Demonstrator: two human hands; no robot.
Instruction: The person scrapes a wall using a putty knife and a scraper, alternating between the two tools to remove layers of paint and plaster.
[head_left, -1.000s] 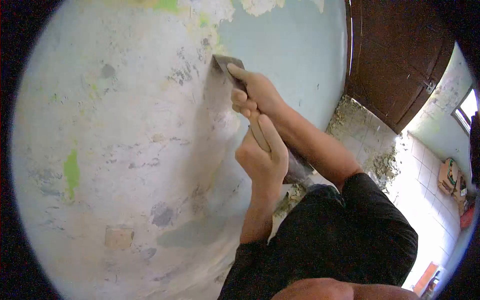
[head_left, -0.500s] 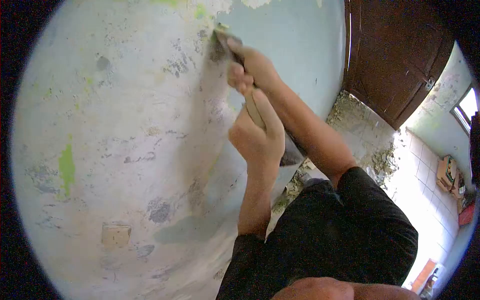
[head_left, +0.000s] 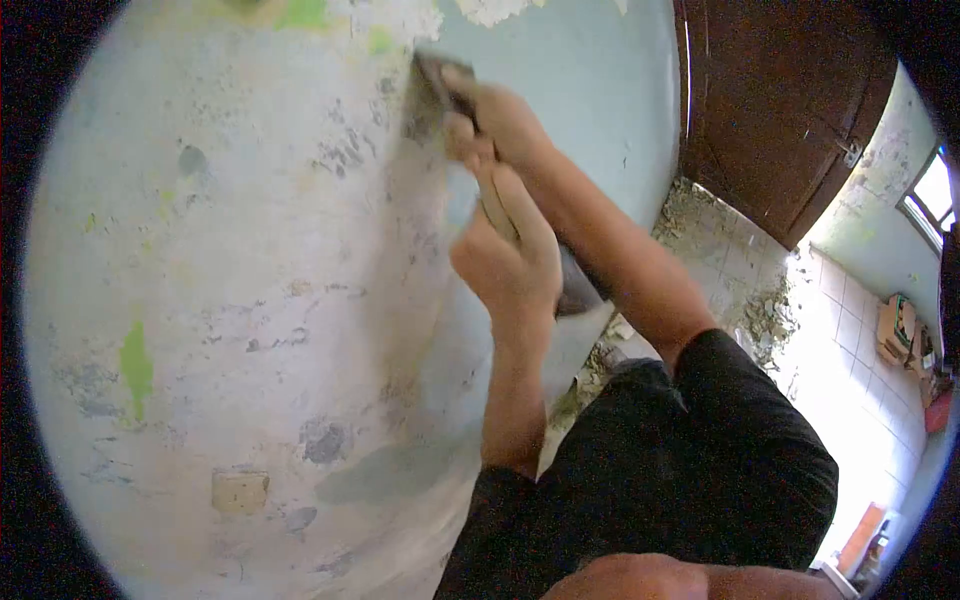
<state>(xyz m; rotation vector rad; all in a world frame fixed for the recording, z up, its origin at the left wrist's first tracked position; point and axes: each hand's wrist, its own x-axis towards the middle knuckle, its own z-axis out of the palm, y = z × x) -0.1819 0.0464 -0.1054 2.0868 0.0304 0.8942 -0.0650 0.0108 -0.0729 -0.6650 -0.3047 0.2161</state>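
Note:
A scraper with a dark flat blade (head_left: 428, 72) meets the wall near the edge of a pale blue paint area. Closed round it just behind the blade is my right hand (head_left: 500, 118), its thumb laid toward the blade. Lower down, my left hand (head_left: 512, 245) is closed at the handle end, directly below the right hand, and its fingers cover most of the handle. The patchy wall (head_left: 250, 230) around the blade shows whitish, grey and green spots.
A brown door (head_left: 785, 110) stands at upper right. Flaked debris (head_left: 765, 325) lies along the tiled floor (head_left: 850, 350). Farther right sit a cardboard box (head_left: 897, 328) and a red item (head_left: 937, 411). A beige square plate (head_left: 240, 491) is on the wall at lower left.
The scraper and both hands have shifted slightly left in the view, the blade still at the wall. The view itself has also moved a little. Both hands keep their hold.

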